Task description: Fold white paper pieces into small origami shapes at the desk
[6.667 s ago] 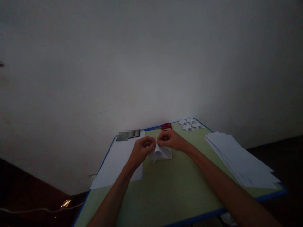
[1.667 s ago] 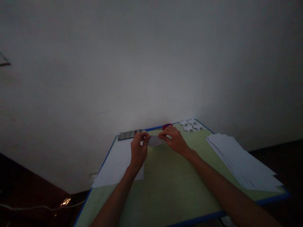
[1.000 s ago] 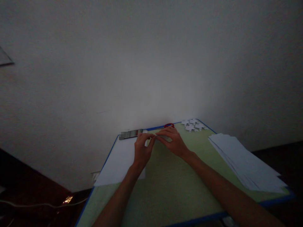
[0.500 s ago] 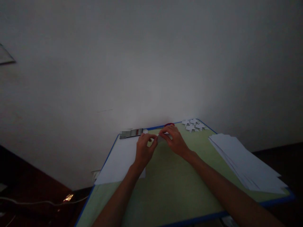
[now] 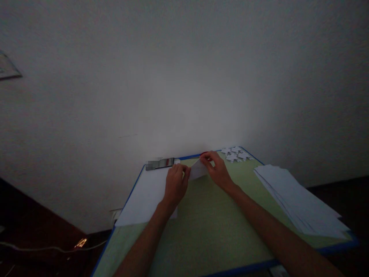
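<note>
A small piece of white paper [image 5: 197, 170] is stretched between my two hands, above the far middle of the green table. My left hand [image 5: 176, 181] pinches its left end, and its wrist hangs over a large white sheet [image 5: 141, 200] on the table. The upper right part of the small paper is between the thumb and fingers of my right hand [image 5: 216, 167]. Just behind that hand shows part of a red object [image 5: 205, 154], mostly covered, so its kind cannot be made out.
Several white paper stars [image 5: 235, 154] lie at the far right corner. A stack of white paper sheets [image 5: 296, 200] covers the right side of the green table [image 5: 213, 227]. A dark, partly blurred flat device [image 5: 165, 163] rests at the far left, before the wall [image 5: 184, 77].
My hands have moved apart, the right one a little to the right. More of the small white paper now shows between them, opened out flatter.
</note>
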`<action>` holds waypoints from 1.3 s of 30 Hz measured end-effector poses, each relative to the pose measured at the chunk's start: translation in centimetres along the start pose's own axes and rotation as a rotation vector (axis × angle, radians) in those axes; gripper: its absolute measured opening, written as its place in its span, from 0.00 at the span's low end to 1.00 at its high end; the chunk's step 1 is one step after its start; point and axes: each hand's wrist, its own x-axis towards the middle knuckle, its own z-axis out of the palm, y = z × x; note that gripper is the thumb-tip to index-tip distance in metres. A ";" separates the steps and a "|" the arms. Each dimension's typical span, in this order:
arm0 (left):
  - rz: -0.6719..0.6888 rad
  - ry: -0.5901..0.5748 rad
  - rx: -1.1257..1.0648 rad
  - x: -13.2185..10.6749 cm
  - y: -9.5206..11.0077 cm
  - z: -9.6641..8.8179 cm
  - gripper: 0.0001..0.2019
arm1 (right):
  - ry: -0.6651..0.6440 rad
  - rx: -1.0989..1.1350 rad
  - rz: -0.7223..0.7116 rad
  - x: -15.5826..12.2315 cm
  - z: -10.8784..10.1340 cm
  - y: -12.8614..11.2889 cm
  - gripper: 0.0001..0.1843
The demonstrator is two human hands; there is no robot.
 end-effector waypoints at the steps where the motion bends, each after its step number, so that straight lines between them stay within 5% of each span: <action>1: 0.003 -0.006 0.000 0.0 0.0 0.0 0.09 | 0.002 0.007 0.006 0.0 0.0 0.1 0.05; 18: -0.036 0.045 -0.245 0.5 0.6 -0.6 0.08 | -0.102 0.153 0.103 -0.1 0.5 -0.2 0.10; 24: -0.251 0.126 -0.394 0.6 0.3 -0.6 0.10 | -0.142 0.206 0.162 -0.1 0.4 0.0 0.14; 32: -0.454 -0.017 -0.609 0.7 0.3 -0.8 0.16 | -0.148 0.268 0.257 0.1 0.3 0.5 0.13; 39: -0.550 -0.001 -0.739 0.8 0.2 -0.7 0.19 | -0.189 0.296 0.289 -0.1 0.1 0.6 0.20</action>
